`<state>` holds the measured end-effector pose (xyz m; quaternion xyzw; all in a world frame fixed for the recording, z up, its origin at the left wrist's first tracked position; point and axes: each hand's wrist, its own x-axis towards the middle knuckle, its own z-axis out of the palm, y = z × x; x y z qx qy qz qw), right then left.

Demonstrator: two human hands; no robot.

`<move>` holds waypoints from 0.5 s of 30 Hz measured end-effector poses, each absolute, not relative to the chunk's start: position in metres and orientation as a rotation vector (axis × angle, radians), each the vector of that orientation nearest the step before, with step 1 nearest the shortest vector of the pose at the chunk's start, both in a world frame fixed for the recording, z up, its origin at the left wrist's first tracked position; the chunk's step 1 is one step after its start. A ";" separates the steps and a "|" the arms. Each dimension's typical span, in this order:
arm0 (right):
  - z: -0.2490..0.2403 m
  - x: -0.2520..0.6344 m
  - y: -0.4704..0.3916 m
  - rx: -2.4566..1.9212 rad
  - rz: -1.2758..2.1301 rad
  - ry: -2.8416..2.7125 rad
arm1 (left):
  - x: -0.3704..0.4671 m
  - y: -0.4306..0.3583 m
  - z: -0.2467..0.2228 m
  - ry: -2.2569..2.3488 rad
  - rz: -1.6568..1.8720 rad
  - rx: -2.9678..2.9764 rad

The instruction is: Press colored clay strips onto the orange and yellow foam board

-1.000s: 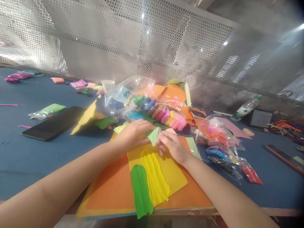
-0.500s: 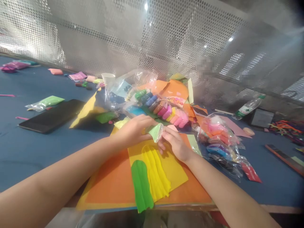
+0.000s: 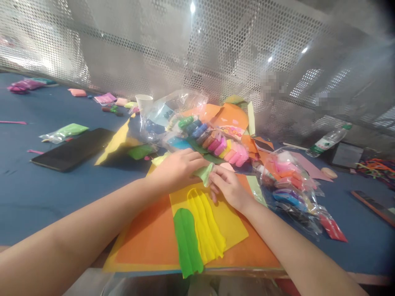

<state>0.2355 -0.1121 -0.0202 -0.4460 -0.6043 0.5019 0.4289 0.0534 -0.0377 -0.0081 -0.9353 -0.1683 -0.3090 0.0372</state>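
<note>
A small packet of pale green modelling clay (image 3: pixel 204 174) is held between my two hands above the paper. My left hand (image 3: pixel 175 170) wraps round its body from the left. The fingertips of my right hand (image 3: pixel 230 187) pinch its clear wrapper edge on the right side. Below them, a flattened yellow clay piece (image 3: pixel 206 228) with long ridges lies on a yellow sheet (image 3: pixel 236 230). Beside it, a flattened green clay piece (image 3: pixel 187 242) overlaps its left edge and hangs toward the table's front. Orange paper (image 3: pixel 145 242) lies underneath.
Behind my hands lie clay packets (image 3: pixel 222 144) in many colours and a clear bag (image 3: pixel 182 102). A paper cup (image 3: pixel 144 100) stands at the back. On the left is a black tablet (image 3: pixel 74 149); to the right, a bag of clay (image 3: pixel 290 176) and a bottle (image 3: pixel 328 141).
Both hands stay close together on the pale green packet, with the right fingers pinched tighter at its wrapper edge. The whole scene has shifted slightly right in view.
</note>
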 end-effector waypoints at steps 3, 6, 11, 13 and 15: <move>-0.017 0.235 -0.112 -1.116 1.206 -1.509 | 0.054 -0.041 -0.007 -0.568 -0.925 -2.881; -0.012 0.234 -0.112 -1.120 1.095 -1.488 | 0.057 -0.049 -0.004 -0.737 -1.009 -2.826; -0.009 0.232 -0.112 -1.245 0.971 -1.502 | 0.058 -0.052 0.003 -0.669 -0.858 -3.047; -0.009 0.231 -0.113 -1.299 0.929 -1.526 | 0.058 -0.050 0.003 -0.638 -0.770 -3.172; -0.010 0.230 -0.115 -1.299 0.902 -1.531 | 0.058 -0.049 0.003 -0.670 -0.759 -3.258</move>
